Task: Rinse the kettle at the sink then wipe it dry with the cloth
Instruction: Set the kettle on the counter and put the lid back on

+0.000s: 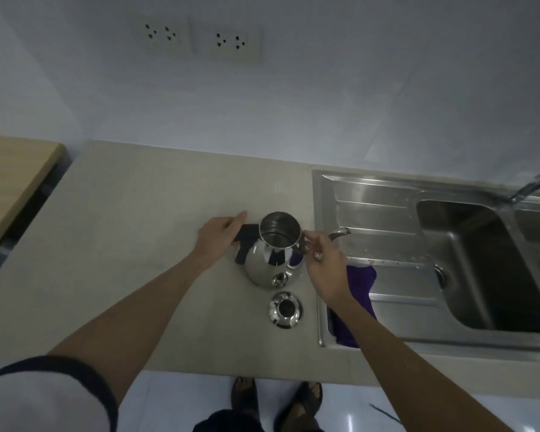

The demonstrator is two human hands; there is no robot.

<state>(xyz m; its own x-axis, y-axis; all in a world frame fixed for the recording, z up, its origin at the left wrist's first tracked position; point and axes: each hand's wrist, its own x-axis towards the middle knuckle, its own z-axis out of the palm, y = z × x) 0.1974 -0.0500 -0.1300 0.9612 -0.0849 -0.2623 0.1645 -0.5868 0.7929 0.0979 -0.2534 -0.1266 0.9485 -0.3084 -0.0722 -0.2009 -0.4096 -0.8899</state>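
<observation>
Both arms reach forward from the bottom of frame, forearms bare, converging on the kettle (270, 260). Left hand (220, 236) is palm down, fingers curled round the kettle's black handle (245, 244), thumb pointing toward the wall. Grip looks closed on it. Right hand (323, 263) sits on the kettle's other side, wrist bent, thumb and forefinger pinched at the rim by the spout base; other fingers loosely curled. Can't tell exactly what the pinch holds, the rim or a fitting there.

Kettle: one, stainless, upright on the beige counter (138, 244), just left of the sink unit (387, 335). Open at the top, inside looks bare metal; can't tell if there's water in it. Spout (340, 234) points right, over the drainboard edge.

Lid (285, 309): one, knob up, on the counter just in front of the kettle, not touching it.

Cloth (360, 283): one, purple, lying on the drainboard's near left corner, partly hidden under the right forearm.

Sink: one basin (480, 269), drain visible; nothing seen inside. Water drops on the drainboard. Tap (533, 185): one, at top right, spout angled over the basin.

Wall sockets (197, 39): two double plates above the counter. Wooden surface (10, 179) at far left. Two feet in dark footwear on the white floor below.
</observation>
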